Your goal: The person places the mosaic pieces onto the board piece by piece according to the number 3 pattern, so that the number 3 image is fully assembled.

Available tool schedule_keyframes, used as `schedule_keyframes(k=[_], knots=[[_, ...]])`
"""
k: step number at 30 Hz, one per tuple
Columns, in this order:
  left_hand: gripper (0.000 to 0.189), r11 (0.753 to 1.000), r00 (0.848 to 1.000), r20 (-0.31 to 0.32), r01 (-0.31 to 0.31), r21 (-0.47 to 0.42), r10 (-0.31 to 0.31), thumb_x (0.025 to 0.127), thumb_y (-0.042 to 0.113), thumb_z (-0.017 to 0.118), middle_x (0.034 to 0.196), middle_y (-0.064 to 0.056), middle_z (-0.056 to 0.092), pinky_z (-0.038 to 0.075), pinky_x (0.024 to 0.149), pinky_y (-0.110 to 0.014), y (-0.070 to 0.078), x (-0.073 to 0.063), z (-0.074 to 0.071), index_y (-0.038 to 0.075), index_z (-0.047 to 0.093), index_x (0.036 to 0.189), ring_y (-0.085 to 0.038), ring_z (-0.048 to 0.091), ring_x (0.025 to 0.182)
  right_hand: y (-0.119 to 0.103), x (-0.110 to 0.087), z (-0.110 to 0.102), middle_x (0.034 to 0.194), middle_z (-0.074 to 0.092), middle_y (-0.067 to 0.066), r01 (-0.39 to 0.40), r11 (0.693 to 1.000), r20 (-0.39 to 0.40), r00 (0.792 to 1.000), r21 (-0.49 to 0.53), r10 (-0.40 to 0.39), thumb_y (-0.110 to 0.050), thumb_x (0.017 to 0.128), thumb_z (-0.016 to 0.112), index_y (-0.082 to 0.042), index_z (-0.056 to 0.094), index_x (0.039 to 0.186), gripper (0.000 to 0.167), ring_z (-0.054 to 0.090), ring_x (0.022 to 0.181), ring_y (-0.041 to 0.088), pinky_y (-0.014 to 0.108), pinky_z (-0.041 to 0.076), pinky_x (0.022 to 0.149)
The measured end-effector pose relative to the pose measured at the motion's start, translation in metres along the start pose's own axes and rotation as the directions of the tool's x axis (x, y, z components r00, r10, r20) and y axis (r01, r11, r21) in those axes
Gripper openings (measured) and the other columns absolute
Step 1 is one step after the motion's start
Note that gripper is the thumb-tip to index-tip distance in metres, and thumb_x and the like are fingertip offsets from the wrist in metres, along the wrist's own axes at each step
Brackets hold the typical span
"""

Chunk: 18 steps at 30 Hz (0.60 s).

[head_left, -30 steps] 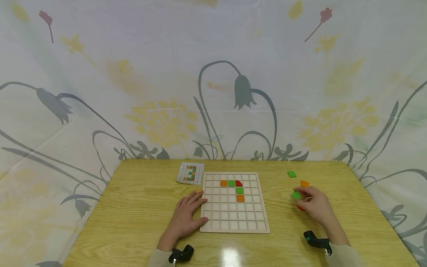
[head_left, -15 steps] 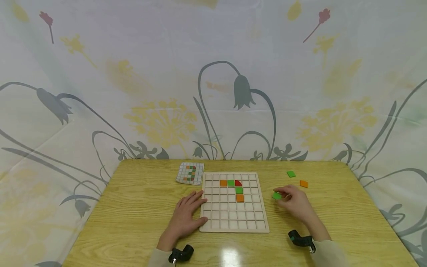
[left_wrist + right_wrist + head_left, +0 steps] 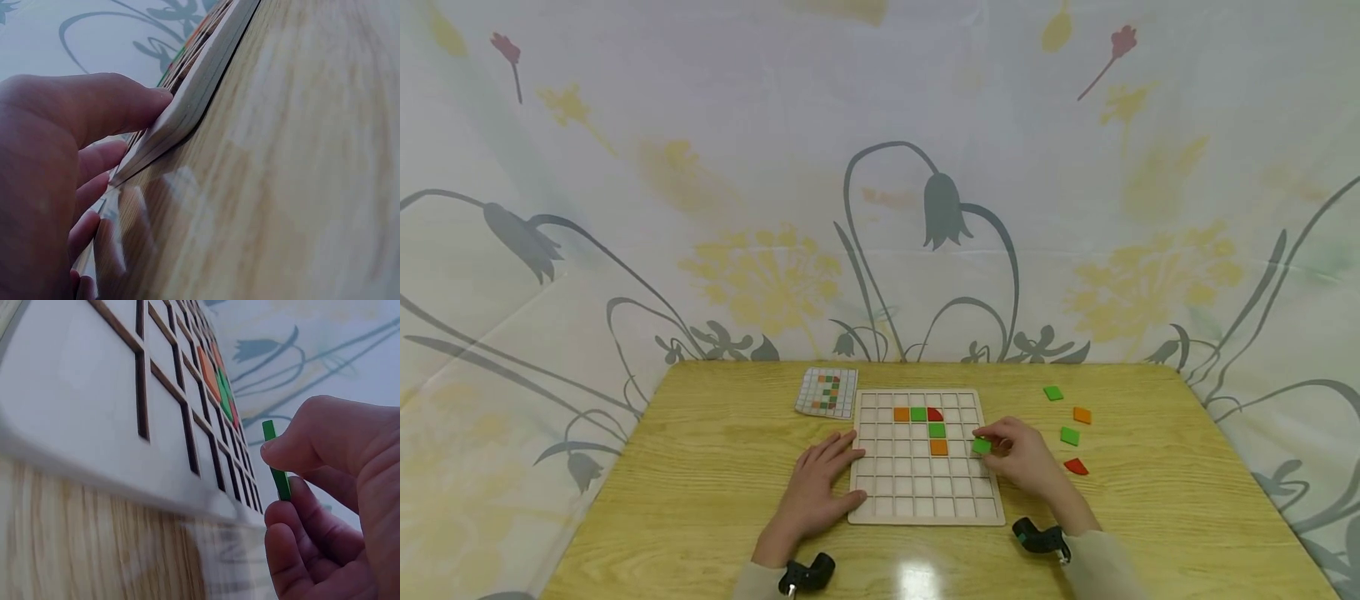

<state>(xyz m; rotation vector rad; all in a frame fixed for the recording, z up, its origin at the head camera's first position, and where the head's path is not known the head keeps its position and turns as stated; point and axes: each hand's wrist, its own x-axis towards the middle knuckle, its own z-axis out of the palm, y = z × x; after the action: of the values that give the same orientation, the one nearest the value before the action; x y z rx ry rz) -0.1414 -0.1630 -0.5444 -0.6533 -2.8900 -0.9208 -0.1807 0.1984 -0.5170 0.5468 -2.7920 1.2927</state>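
Observation:
My right hand (image 3: 1024,457) pinches a green square tile (image 3: 981,447) between thumb and fingers, over the right edge of the wooden grid board (image 3: 895,505). In the right wrist view the green tile (image 3: 276,459) is seen edge-on, apart from the board. Set in the board's cells are an orange tile (image 3: 901,414), a green tile (image 3: 918,414), a red quarter-round tile (image 3: 935,414), then a green tile (image 3: 937,430) and an orange tile (image 3: 938,447) below. My left hand (image 3: 816,492) rests at the board's left edge, its thumb (image 3: 134,106) touching the rim.
A pattern card (image 3: 807,398) printed with a coloured grid lies behind the board's left corner. Right of the board are a green tile (image 3: 1053,392), an orange tile (image 3: 1082,415), another green tile (image 3: 1070,436) and a red quarter-round tile (image 3: 1076,467) on the wooden table (image 3: 1180,492).
My right hand has carried the green tile leftward from the loose tiles to the board's right edge, uncovering a green tile and the red quarter-round. My left hand stays put.

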Motion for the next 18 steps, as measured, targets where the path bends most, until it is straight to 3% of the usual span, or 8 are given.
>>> schedule_keyframes(k=[18], knots=[[0.057,1.000,1.000,-0.010,-0.009,0.019,0.009,0.086,0.040,0.071,0.157,0.001,0.039,0.023,0.111,-0.063,-0.001,0.000,0.001,0.020,0.061,0.138,-0.028,0.030,0.145,-0.018,0.026,0.037,0.094,0.061,-0.003,0.121,0.993,0.053,0.991,0.003,-0.121,0.000,0.079,0.072,-0.007,0.075,0.108,0.030,0.052,0.078,0.011,0.028,0.049,0.069]])
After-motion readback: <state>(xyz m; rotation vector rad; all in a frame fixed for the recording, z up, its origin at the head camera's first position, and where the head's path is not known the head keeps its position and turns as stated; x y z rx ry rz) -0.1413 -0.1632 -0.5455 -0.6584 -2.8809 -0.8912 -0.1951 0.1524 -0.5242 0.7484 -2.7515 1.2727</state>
